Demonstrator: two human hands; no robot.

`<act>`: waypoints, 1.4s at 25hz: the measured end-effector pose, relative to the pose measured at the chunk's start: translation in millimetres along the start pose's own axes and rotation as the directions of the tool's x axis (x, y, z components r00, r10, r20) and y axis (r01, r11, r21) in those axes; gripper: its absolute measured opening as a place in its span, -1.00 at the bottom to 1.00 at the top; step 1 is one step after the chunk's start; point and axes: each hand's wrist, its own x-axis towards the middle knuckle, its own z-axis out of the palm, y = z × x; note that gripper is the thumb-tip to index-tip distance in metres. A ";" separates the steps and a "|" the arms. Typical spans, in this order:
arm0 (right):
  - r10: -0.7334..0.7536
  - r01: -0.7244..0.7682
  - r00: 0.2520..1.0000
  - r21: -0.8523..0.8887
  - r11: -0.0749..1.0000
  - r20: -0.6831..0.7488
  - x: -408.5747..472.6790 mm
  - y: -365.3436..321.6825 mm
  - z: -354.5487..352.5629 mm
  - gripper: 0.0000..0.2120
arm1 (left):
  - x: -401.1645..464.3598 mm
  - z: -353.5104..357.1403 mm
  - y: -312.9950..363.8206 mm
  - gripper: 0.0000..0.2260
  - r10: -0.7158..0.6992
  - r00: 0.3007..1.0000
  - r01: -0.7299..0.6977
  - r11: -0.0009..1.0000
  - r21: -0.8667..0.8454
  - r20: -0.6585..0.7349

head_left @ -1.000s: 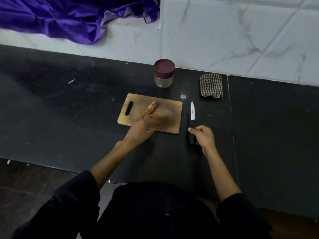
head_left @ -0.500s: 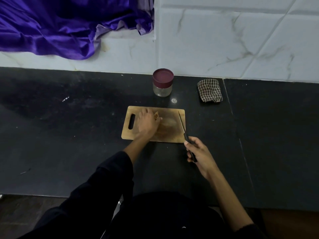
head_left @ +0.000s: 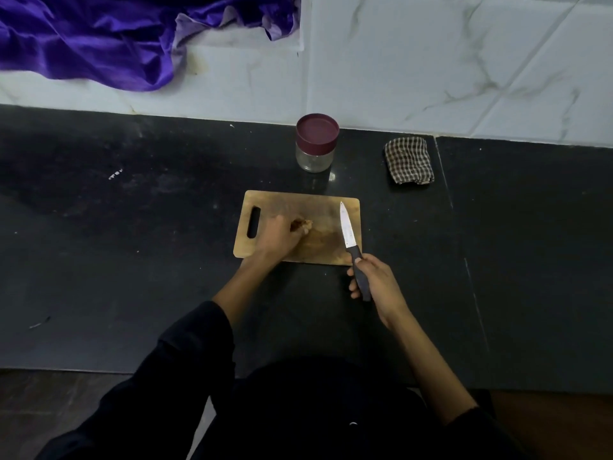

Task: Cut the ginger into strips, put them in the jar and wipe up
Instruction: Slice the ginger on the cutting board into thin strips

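Observation:
A wooden cutting board [head_left: 325, 207] lies on the black counter. My left hand [head_left: 277, 235] rests on the board and holds a small piece of ginger [head_left: 303, 224], of which only the right end shows past my fingers. My right hand [head_left: 376, 285] grips the black handle of a knife [head_left: 346, 227]; its blade is over the right part of the board, tip pointing away from me. Behind the board stands a glass jar [head_left: 315, 154] with its maroon lid on. A folded checked cloth [head_left: 409, 160] lies to the jar's right.
The black counter [head_left: 132, 260] runs to a white marble wall [head_left: 431, 61] at the back. Purple fabric [head_left: 93, 38] hangs over the ledge at the upper left. The counter's front edge is close to my body.
My right hand lifted the knife off the counter and brought its blade over the board's right side. My left hand moved onto the board and took hold of the ginger.

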 end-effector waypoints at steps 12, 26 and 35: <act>-0.093 0.118 0.992 -0.422 0.899 0.081 27.3 -7.0 18.6 -0.82 | -2.8 21.5 -8.0 -0.76 0.054 0.966 0.014 0.965 0.262 -0.251; -0.206 0.204 0.974 -0.740 0.641 0.090 48.4 -13.1 41.0 -0.75 | -0.2 19.6 -8.4 -0.77 0.066 0.972 -0.008 0.969 0.248 -0.225; -0.238 0.222 0.966 -0.811 0.541 0.106 56.0 -14.1 53.7 -0.80 | 0.2 17.2 -6.5 -0.75 0.058 0.974 -0.009 0.976 0.217 -0.219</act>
